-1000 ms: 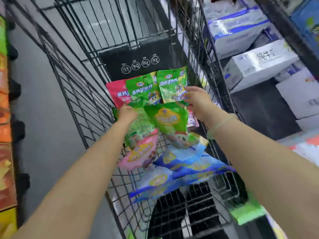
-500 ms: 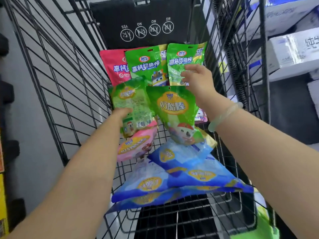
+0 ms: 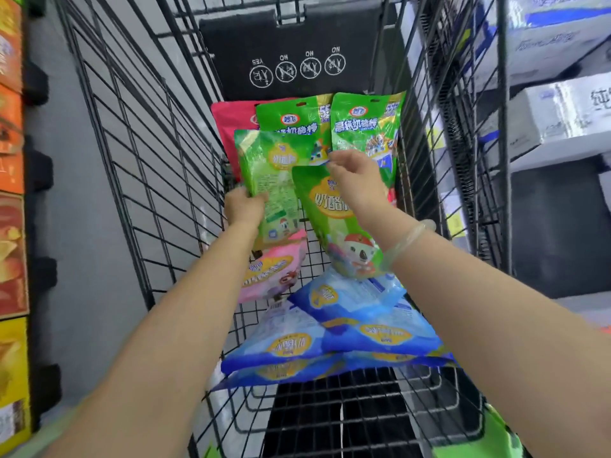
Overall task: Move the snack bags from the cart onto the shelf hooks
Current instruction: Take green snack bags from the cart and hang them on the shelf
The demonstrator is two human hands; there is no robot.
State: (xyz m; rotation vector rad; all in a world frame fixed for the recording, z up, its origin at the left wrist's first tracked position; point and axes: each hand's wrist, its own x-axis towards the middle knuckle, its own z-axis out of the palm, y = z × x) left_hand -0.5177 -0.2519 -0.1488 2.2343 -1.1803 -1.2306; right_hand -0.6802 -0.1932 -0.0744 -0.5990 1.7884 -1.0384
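While left hand [image 3: 244,208] and right hand [image 3: 358,185] each grip green bags [image 3: 274,160], cart walls [image 3: 155,166] stand near.

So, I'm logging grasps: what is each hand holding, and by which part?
The left hand grips the back-facing green snack bag by its left edge; the right hand pinches the green cartoon-animal bag at its top edge.

Both bare forearms reach forward from the lower corners and draw closer together toward the hands. The left grip [image 3: 244,209] shows the back of the hand, its fingers curled round the lower edge of the left green bag [image 3: 271,166]. The right grip [image 3: 355,183], slightly higher and farther out, pinches the top edge of the right green bag [image 3: 325,213] with its fingertips.
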